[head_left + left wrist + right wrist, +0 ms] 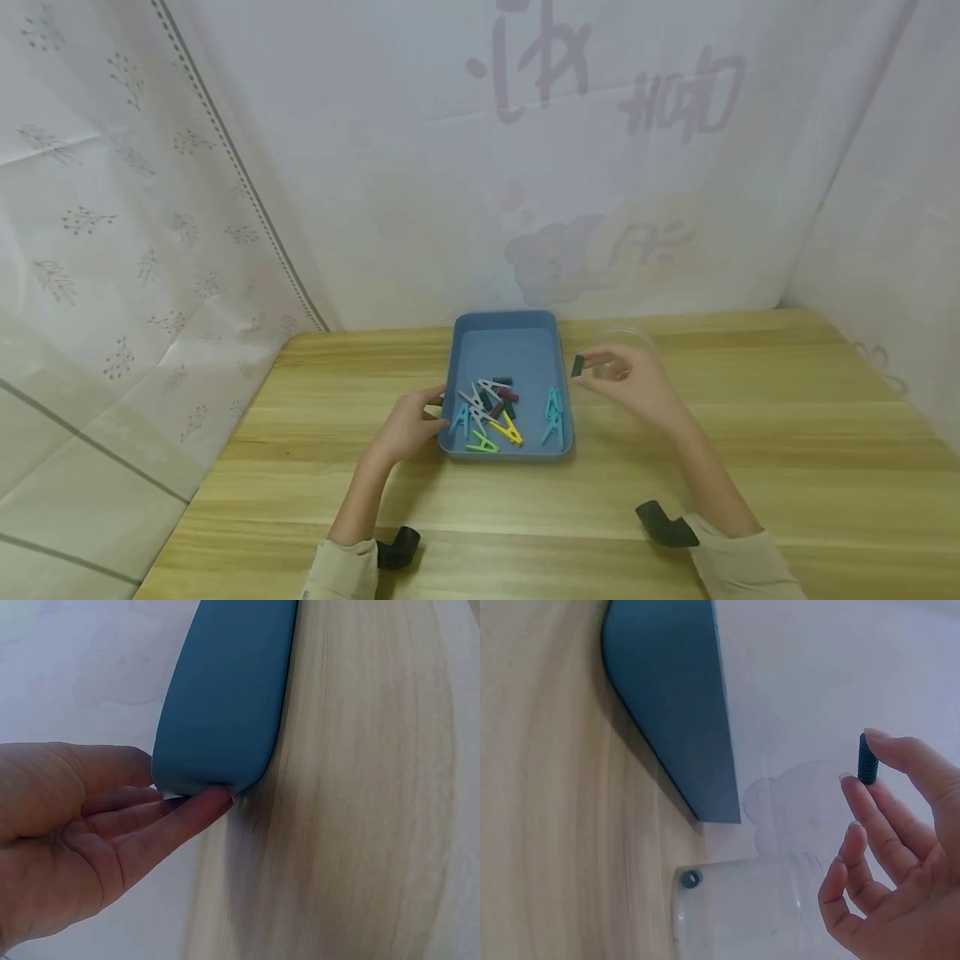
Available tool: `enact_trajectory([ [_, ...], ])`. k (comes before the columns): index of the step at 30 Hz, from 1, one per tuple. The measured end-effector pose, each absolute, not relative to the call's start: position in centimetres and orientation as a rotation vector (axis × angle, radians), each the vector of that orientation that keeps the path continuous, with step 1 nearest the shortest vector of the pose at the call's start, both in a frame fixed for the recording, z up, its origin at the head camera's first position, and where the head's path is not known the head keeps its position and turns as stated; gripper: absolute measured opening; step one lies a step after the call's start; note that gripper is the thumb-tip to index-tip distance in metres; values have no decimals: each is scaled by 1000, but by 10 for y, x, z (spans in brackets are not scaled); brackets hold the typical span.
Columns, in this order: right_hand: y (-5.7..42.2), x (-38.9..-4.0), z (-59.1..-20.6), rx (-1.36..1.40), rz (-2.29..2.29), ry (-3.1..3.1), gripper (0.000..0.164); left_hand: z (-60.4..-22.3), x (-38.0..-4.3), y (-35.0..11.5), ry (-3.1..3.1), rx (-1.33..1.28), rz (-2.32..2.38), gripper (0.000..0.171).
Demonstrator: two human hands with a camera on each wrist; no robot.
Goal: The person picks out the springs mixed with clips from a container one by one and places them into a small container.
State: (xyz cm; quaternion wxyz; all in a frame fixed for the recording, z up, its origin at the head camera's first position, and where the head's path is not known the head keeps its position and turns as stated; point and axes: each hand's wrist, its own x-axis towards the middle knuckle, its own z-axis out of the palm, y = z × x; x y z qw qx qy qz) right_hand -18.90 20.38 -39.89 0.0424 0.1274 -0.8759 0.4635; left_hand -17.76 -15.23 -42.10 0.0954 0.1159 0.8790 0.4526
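My right hand point(630, 379) is raised to the right of the blue tray point(506, 319), pinching a small dark green ribbed coil spring point(868, 760) between thumb and fingertips. Beside the tray's left wall, my left hand point(408, 427) grips it near the front corner, thumb at the rim and fingertips low on the outside. Inside the tray lie grey, yellow point(508, 429), green point(482, 443) and blue clothespins, mixed with dark green, red point(508, 396) and brown springs. Two blue clothespins point(553, 417) sit apart at its right side.
A clear plastic container point(742, 907) stands on the wooden table point(735, 400) behind my right hand, with one dark coil point(691, 879) at its bottom. White printed curtains point(420, 167) hang at the back and sides. Black camera mounts point(663, 525) stick out from both sleeves.
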Motion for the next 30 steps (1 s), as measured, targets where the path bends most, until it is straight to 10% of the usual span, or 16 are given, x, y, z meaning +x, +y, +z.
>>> enact_trajectory([
  [30, 229, -187, -386, 276, 1294, -2634, 46, -421, -179, -153, 2544, 319, 1420, 57],
])
